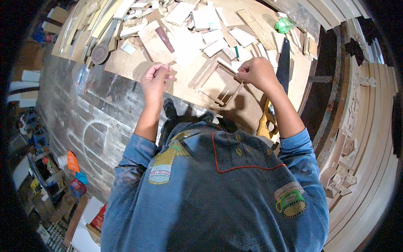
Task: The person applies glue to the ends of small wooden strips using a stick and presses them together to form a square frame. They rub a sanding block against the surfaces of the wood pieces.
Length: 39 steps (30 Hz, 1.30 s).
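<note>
A small rectangular frame of thin wooden strips [204,78] lies at the near edge of the wooden work board [126,66]. Over its right side is my right hand [259,74], fingers curled closed; whatever they pinch is hidden. Left of the frame, above the board's edge, my left hand [154,82] is drawn together at thumb and fingertips, and I cannot make out anything between them. A handsaw with a dark blade [284,63] and yellow handle [267,121] lies beside my right forearm, which partly covers it.
Many wood offcuts [180,12] are heaped across the board's far side. Among them lie a dark red-brown tapered piece [164,39], a green pencil-like stick [237,53] and crumpled green plastic [284,25]. A round grey disc [100,53] is at left. Long planks [369,147] run along the right.
</note>
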Each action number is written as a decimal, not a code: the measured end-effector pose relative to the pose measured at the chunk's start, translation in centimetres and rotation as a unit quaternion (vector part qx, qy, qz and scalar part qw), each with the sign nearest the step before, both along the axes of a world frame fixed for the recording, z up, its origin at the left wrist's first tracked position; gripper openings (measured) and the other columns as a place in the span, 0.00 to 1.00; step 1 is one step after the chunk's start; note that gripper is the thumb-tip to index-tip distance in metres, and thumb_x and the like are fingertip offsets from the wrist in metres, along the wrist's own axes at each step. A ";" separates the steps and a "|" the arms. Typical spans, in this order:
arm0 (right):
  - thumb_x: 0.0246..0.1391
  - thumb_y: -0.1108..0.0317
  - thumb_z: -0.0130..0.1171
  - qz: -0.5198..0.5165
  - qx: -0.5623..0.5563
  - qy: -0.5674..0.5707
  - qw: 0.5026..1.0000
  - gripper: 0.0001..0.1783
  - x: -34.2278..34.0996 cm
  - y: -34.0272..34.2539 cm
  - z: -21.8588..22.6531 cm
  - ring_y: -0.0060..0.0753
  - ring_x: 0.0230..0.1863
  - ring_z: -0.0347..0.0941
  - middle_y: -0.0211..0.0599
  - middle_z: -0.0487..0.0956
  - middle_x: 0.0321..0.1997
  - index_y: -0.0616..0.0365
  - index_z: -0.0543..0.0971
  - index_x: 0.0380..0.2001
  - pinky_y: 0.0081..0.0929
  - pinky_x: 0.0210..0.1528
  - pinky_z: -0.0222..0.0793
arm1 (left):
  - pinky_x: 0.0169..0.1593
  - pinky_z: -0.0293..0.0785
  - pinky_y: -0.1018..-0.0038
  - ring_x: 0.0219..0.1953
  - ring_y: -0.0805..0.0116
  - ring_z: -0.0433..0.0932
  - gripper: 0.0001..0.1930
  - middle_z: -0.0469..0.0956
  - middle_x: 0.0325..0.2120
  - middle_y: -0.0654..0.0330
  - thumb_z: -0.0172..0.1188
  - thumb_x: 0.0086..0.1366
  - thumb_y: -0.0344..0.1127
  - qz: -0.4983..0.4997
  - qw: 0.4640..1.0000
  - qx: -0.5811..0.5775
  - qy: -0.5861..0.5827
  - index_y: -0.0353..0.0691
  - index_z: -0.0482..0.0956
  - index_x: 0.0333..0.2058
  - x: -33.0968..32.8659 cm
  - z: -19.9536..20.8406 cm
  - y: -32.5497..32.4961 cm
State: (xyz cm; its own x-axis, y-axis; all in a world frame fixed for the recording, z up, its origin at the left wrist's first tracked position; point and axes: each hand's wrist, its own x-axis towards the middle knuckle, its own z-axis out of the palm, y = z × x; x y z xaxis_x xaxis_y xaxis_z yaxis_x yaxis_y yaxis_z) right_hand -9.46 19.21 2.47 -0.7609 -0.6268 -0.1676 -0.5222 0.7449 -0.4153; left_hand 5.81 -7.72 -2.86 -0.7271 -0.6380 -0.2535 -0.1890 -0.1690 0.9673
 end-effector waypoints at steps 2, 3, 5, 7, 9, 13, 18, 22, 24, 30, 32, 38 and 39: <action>0.36 0.58 0.67 0.002 0.008 0.001 1.000 0.10 0.0 0.0 0.0 0.43 0.26 0.78 0.40 0.81 0.23 0.51 0.85 0.21 0.36 0.33 0.74 | 0.24 0.62 0.86 0.26 0.80 0.78 0.06 0.81 0.29 0.64 0.57 0.64 0.35 0.004 1.000 -0.003 0.009 0.40 0.78 0.34 0.6 -0.4 -0.4; 0.36 0.58 0.67 0.003 0.015 0.000 1.000 0.10 0.0 -0.1 0.3 0.43 0.26 0.78 0.40 0.81 0.22 0.51 0.85 0.21 0.36 0.33 0.74 | 0.24 0.62 0.86 0.26 0.80 0.78 0.06 0.81 0.29 0.64 0.57 0.64 0.35 0.006 1.000 -0.004 0.014 0.39 0.78 0.34 0.8 -0.5 -0.5; 0.36 0.58 0.67 0.005 0.022 0.003 1.000 0.10 -0.1 -0.1 0.2 0.43 0.26 0.78 0.39 0.81 0.22 0.51 0.85 0.21 0.36 0.33 0.74 | 0.25 0.62 0.85 0.26 0.80 0.78 0.06 0.81 0.29 0.64 0.57 0.64 0.34 0.007 1.000 0.001 0.016 0.39 0.78 0.35 1.2 -1.1 -0.8; 0.35 0.59 0.66 0.005 0.022 0.009 1.000 0.09 -0.3 0.0 -0.3 0.43 0.26 0.78 0.39 0.81 0.22 0.51 0.85 0.21 0.36 0.33 0.74 | 0.25 0.63 0.85 0.26 0.80 0.77 0.06 0.81 0.29 0.64 0.57 0.64 0.34 0.006 1.000 0.000 0.017 0.38 0.79 0.35 1.4 -1.3 -1.0; 0.36 0.61 0.67 0.007 0.021 0.017 1.000 0.10 -0.4 -0.1 -0.3 0.38 0.24 0.78 0.39 0.81 0.22 0.54 0.85 0.23 0.32 0.30 0.73 | 0.25 0.63 0.84 0.25 0.79 0.77 0.06 0.81 0.29 0.63 0.57 0.64 0.33 0.005 1.000 -0.005 0.016 0.38 0.79 0.34 1.6 -1.5 -1.1; 0.36 0.63 0.68 0.008 0.007 0.029 1.000 0.10 -0.3 -0.1 -0.4 0.35 0.22 0.78 0.39 0.81 0.21 0.56 0.85 0.24 0.28 0.28 0.72 | 0.26 0.63 0.84 0.25 0.79 0.77 0.06 0.81 0.29 0.63 0.56 0.64 0.33 0.003 1.000 0.003 0.009 0.38 0.79 0.34 1.7 -1.4 -1.1; 0.36 0.63 0.68 0.001 0.018 0.010 1.000 0.11 -0.2 -0.3 0.1 0.34 0.21 0.77 0.39 0.80 0.19 0.57 0.85 0.23 0.28 0.27 0.72 | 0.29 0.63 0.83 0.27 0.81 0.76 0.06 0.81 0.29 0.66 0.57 0.64 0.36 -0.006 1.000 0.008 -0.003 0.42 0.79 0.33 2.0 -1.7 -1.3; 0.36 0.62 0.68 0.001 0.023 0.005 1.000 0.11 -0.2 -0.4 0.1 0.34 0.21 0.77 0.39 0.80 0.19 0.57 0.85 0.23 0.28 0.27 0.72 | 0.26 0.64 0.84 0.26 0.80 0.77 0.06 0.81 0.29 0.63 0.57 0.64 0.33 -0.001 1.000 0.005 0.006 0.38 0.78 0.34 2.1 -1.7 -1.3; 0.36 0.62 0.69 0.005 0.022 0.012 1.000 0.11 -0.3 -0.3 0.0 0.34 0.21 0.77 0.39 0.81 0.20 0.57 0.85 0.23 0.28 0.27 0.72 | 0.26 0.64 0.84 0.25 0.80 0.76 0.05 0.81 0.28 0.63 0.57 0.64 0.33 -0.001 1.000 -0.004 -0.003 0.38 0.78 0.34 2.2 -1.8 -1.3; 0.36 0.62 0.69 0.005 0.023 0.014 1.000 0.11 -0.2 -0.3 -0.1 0.34 0.22 0.78 0.39 0.81 0.20 0.57 0.85 0.24 0.28 0.27 0.72 | 0.30 0.69 0.83 0.26 0.81 0.75 0.04 0.79 0.26 0.65 0.57 0.63 0.29 -0.044 0.996 -0.068 0.034 0.34 0.79 0.32 1.9 -1.4 0.2; 0.36 0.62 0.69 0.002 0.027 0.009 1.000 0.11 -0.2 -0.3 0.0 0.33 0.22 0.78 0.39 0.81 0.20 0.57 0.85 0.24 0.28 0.27 0.72 | 0.31 0.70 0.83 0.27 0.80 0.75 0.05 0.79 0.26 0.65 0.57 0.63 0.28 -0.053 0.995 -0.085 0.019 0.33 0.79 0.32 1.8 -1.1 0.6; 0.36 0.58 0.66 -0.011 0.034 -0.019 0.999 0.08 -0.4 -0.2 0.1 0.41 0.27 0.79 0.39 0.81 0.23 0.49 0.84 0.20 0.36 0.33 0.74 | 0.33 0.71 0.83 0.28 0.79 0.77 0.05 0.81 0.29 0.66 0.60 0.62 0.33 -0.092 0.986 -0.133 0.043 0.39 0.80 0.35 1.8 -2.9 0.3; 0.36 0.59 0.66 -0.014 0.031 -0.020 0.999 0.08 -0.4 -0.2 0.1 0.41 0.27 0.79 0.39 0.81 0.23 0.49 0.84 0.20 0.36 0.33 0.74 | 0.35 0.72 0.82 0.28 0.78 0.77 0.06 0.81 0.30 0.65 0.61 0.62 0.33 -0.100 0.982 -0.152 0.043 0.38 0.80 0.35 1.8 -3.3 0.1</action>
